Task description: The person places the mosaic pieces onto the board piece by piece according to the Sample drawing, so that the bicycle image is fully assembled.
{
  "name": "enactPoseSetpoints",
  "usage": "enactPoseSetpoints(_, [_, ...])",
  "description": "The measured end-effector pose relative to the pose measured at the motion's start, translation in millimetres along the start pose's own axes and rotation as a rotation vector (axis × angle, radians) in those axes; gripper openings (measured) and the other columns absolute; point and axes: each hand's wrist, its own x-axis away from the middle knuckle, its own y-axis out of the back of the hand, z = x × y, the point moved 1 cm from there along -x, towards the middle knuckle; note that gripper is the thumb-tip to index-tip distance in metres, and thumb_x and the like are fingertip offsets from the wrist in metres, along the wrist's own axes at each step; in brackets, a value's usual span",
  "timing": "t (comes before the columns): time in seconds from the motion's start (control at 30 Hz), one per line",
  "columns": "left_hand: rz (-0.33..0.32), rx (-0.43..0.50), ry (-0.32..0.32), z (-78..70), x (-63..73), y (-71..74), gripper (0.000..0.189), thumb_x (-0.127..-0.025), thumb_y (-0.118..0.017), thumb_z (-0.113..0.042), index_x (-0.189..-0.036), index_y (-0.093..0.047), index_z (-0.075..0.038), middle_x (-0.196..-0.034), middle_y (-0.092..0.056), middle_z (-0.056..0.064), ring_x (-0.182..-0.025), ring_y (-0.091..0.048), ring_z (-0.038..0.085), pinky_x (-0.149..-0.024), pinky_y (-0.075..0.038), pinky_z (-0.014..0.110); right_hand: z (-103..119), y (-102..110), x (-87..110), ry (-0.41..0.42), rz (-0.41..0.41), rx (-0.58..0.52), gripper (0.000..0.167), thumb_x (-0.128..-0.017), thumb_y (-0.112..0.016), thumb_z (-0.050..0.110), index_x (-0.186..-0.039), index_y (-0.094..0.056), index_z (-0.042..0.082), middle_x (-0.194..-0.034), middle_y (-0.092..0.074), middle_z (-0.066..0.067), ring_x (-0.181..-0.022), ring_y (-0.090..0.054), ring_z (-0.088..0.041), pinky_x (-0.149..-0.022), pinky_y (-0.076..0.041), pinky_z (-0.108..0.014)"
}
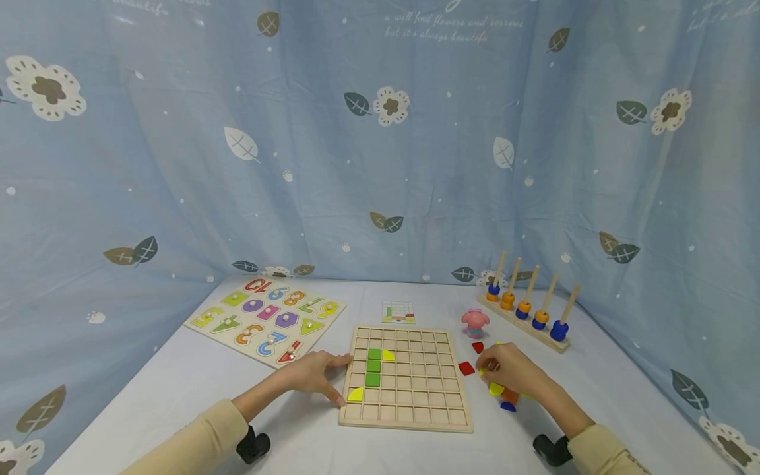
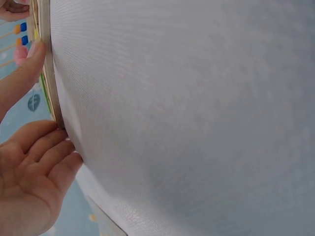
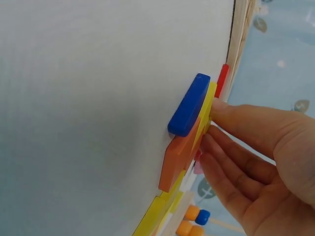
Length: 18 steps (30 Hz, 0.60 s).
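Observation:
A wooden grid board point(image 1: 410, 425) lies on the table with green squares point(image 1: 373, 367) and yellow quarter-round pieces point(image 1: 355, 394) in its cells. My left hand point(image 1: 313, 376) is spread at the board's left edge, thumb near the front corner and fingers farther back; in the left wrist view its fingertips touch the rim. Right of the board, my right hand point(image 1: 515, 368) reaches down over loose pieces, its thumb and fingertips at a yellow piece point(image 3: 210, 101); I cannot tell whether they pinch it. A blue piece point(image 3: 189, 105) and an orange piece point(image 3: 178, 157) lie close by.
Red pieces point(image 1: 466, 368) lie between board and right hand. Behind them stand a pink figure point(image 1: 475, 322) and a peg rack with beads point(image 1: 534, 322). A pattern card point(image 1: 398, 312) lies behind the board, a number puzzle point(image 1: 267, 316) at back left.

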Motion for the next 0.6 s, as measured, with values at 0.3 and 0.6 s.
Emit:
enactPoseSetpoints(0.3, [0.002,-0.004,0.009,-0.1,-0.2,-0.6,0.088,-0.068,-0.088,-0.026,-0.14,-0.046,0.003,-0.144,-0.045,0.018,-0.135,-0.039,0.036,-0.109,-0.034,0.051,4.1,1.4,-2.3,-0.019,-0.013,-0.003,0.019,-0.077,-0.076,-0.002,-0.093,-0.073,0.006,-0.083,-0.065,0.003,-0.075,-0.058,-0.012,-0.069,-0.055,-0.025])
enactPoseSetpoints(0.6, [0.002,-0.014,0.004,0.4,-0.6,0.3,0.088,-0.068,-0.088,-0.027,-0.14,-0.046,0.002,-0.144,-0.045,0.017,-0.134,-0.039,0.035,-0.108,-0.034,0.051,27.9,8.7,-2.1,0.202,0.044,0.034,0.016,-0.078,-0.075,-0.001,-0.093,-0.072,0.003,-0.086,-0.068,0.002,-0.078,-0.063,-0.015,-0.071,-0.058,-0.033])
